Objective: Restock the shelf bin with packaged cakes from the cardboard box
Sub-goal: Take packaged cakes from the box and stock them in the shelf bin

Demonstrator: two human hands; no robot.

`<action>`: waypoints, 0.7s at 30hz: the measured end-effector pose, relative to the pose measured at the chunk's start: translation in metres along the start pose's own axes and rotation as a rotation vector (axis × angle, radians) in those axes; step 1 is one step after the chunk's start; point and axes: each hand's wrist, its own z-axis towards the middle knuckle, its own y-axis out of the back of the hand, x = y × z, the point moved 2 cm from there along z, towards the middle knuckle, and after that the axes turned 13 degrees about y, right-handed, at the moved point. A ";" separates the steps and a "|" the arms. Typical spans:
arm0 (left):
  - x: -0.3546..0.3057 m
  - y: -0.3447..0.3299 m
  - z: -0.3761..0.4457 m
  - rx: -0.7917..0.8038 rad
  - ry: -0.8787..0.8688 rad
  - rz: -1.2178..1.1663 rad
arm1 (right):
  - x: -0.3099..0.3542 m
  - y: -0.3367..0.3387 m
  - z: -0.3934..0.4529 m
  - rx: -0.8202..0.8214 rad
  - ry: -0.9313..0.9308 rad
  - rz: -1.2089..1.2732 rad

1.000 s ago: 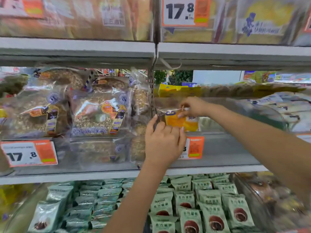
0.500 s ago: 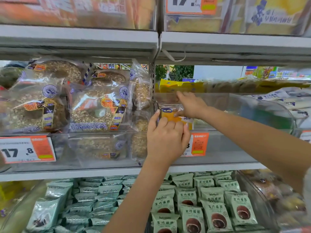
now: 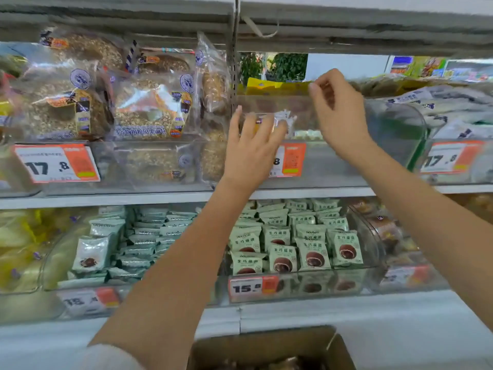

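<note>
Both hands are up at the clear plastic shelf bin on the middle shelf. Left hand first: arm stretched up and forward, back of the hand to the camera, fingers laid nearly straight over a small clear-wrapped yellow cake packet at the bin's left front corner. The packet lies with its long axis running left to right, crimped end to the right; its print is too blurred to read. Right hand hangs over the bin, wrist bent, fingers loosely curled and holding nothing. Far left, an orange-and-white price tag reads 17.8 beneath clear bags of seeded bread. Below, mint-green snack packets fill a lower bin with a 15-something tag. At the bottom edge sits the brown cardboard box, flaps open.
</note>
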 end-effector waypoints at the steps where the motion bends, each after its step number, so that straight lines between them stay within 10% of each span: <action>1: -0.005 0.005 -0.004 -0.033 -0.070 -0.043 | 0.013 0.012 -0.020 -0.032 0.034 -0.003; 6: -0.030 0.060 -0.095 0.054 -0.111 -0.227 | 0.041 0.040 -0.156 -0.061 0.026 -0.068; 16: -0.053 0.138 -0.338 1.321 0.063 -0.196 | 0.027 -0.004 -0.459 1.046 -0.571 -0.072; 21: -0.050 0.179 -0.423 1.619 0.191 -0.079 | 0.036 -0.025 -0.533 1.279 -0.847 0.011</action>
